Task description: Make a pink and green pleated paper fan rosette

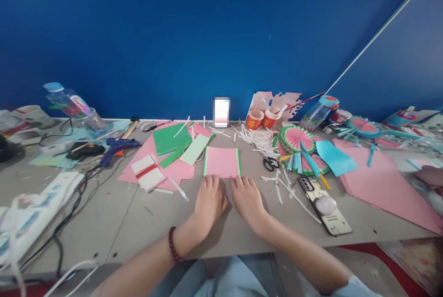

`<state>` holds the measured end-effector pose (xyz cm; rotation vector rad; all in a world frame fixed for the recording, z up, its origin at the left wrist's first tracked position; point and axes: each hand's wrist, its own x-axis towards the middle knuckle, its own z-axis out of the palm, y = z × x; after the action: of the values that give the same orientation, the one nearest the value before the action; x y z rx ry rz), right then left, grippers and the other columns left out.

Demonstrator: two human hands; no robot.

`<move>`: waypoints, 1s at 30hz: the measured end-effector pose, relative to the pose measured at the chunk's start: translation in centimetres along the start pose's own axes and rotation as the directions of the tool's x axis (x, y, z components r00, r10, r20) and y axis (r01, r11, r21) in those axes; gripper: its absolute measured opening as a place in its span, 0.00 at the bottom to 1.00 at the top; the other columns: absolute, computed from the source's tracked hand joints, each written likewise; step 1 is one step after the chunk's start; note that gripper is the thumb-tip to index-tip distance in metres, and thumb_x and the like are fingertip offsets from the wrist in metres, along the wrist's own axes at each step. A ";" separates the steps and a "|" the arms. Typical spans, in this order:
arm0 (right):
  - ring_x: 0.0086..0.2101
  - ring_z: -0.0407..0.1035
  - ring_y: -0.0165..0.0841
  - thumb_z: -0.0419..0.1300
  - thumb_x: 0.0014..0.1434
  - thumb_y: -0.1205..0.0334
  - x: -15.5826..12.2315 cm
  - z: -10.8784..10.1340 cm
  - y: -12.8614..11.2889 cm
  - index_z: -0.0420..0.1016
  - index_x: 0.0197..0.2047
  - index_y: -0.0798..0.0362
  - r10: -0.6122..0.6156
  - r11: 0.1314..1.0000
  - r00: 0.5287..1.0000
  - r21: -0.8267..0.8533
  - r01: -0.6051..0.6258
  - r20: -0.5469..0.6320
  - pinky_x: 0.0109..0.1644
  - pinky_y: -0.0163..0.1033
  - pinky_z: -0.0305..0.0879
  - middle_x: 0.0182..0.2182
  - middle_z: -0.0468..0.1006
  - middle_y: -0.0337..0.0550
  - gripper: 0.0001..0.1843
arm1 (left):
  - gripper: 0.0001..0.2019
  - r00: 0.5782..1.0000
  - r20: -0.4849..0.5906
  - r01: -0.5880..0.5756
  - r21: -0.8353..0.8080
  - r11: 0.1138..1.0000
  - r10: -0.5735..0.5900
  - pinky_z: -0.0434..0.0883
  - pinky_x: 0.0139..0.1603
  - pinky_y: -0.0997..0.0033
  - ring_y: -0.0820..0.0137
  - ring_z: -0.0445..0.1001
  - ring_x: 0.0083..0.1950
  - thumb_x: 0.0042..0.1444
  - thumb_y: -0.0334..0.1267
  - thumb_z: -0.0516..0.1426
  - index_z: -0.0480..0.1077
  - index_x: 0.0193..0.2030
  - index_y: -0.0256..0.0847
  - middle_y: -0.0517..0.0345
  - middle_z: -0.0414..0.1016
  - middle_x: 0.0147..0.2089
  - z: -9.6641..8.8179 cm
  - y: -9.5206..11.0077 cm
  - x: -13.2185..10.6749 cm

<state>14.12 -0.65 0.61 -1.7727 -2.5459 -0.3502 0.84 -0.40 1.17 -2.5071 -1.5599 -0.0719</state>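
Observation:
A pink sheet of paper [222,160] with green and white strips down both side edges lies flat on the table in front of me. My left hand [210,197] grips its near left corner, with the fingers curled together over the edge. At the near right corner, my right hand [246,197] holds the same edge with bent fingers. Both thumbs are low and partly hidden, close to each other. The near edge of the sheet is covered by my fingertips.
Left of the sheet lie green paper [171,137], a pale green strip [195,149] and a glue gun [117,147]. To the right are scissors [271,163], white paper scraps [259,140], a watermelon-patterned paper fan [296,139] and a phone [325,207]. A lit phone screen [221,112] stands against the wall.

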 end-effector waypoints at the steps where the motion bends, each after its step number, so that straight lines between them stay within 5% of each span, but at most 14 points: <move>1: 0.39 0.66 0.41 0.53 0.57 0.73 0.0 0.0 0.0 0.68 0.47 0.58 -0.010 1.000 1.000 -0.004 0.010 -0.001 0.40 0.44 0.63 0.38 0.72 0.51 0.14 | 0.16 1.000 -0.004 -0.017 -0.016 1.000 0.017 0.61 0.52 0.54 0.54 0.63 0.50 0.53 0.35 0.52 0.69 0.46 0.29 0.41 0.67 0.47 0.1 0.0 0.0; 14: 0.42 0.65 0.41 0.53 0.57 0.73 0.0 0.2 -0.5 0.62 0.55 0.61 -0.043 0.998 0.999 0.038 0.044 -0.014 0.43 0.44 0.64 0.40 0.72 0.53 0.22 | 0.23 0.997 -0.013 -0.080 -0.059 0.995 0.080 0.62 0.52 0.53 0.55 0.62 0.51 0.56 0.37 0.51 0.60 0.58 0.32 0.42 0.67 0.51 0.4 0.2 -0.1; 22: 0.42 0.63 0.40 0.54 0.58 0.69 0.3 0.1 0.0 0.66 0.51 0.57 -0.054 0.995 0.999 0.080 0.053 0.008 0.48 0.44 0.63 0.41 0.71 0.49 0.17 | 0.15 0.994 -0.023 -0.109 -0.135 0.985 0.107 0.61 0.53 0.54 0.58 0.63 0.48 0.56 0.35 0.51 0.65 0.50 0.38 0.48 0.68 0.45 -0.2 -0.5 0.3; 30: 0.43 0.62 0.38 0.55 0.58 0.69 0.5 0.4 0.2 0.65 0.50 0.55 -0.056 0.994 0.998 0.097 0.055 0.010 0.44 0.41 0.66 0.42 0.69 0.48 0.16 | 0.20 0.995 -0.033 -0.100 -0.196 0.975 0.095 0.57 0.57 0.51 0.57 0.61 0.51 0.54 0.36 0.52 0.62 0.55 0.38 0.49 0.67 0.50 0.5 -0.9 0.2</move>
<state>14.16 -0.03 0.29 -1.6793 -2.5769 -0.2135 0.13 0.21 0.86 -2.7191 -1.4841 -0.2540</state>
